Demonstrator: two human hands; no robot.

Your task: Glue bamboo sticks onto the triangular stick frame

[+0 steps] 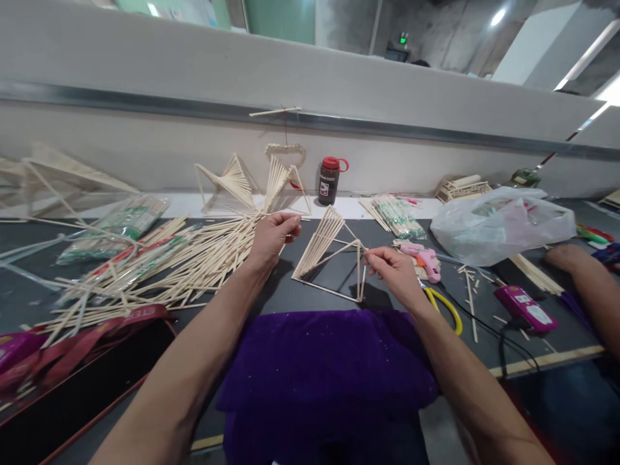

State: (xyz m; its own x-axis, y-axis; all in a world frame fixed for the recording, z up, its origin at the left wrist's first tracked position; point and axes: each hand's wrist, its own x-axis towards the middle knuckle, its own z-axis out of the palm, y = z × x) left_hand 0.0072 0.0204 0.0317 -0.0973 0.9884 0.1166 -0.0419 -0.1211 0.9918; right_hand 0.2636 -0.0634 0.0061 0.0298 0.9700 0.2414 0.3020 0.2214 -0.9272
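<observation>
Purple cloth covers the near edge of the dark table, and both bare forearms stretch out over it. Beyond the cloth stands a half-built frame of thin wooden sticks, a triangle with a fan of sticks leaning up on its left side. The right hand pinches the frame's upright corner between thumb and fingertips, the other fingers curled in. The left hand is closed loosely around the ends of a few loose sticks, at the edge of a big scattered pile of sticks to the left. A pink glue gun lies just right of the frame, yellow-handled pliers near it. Another person's arm rests at the far right.
</observation>
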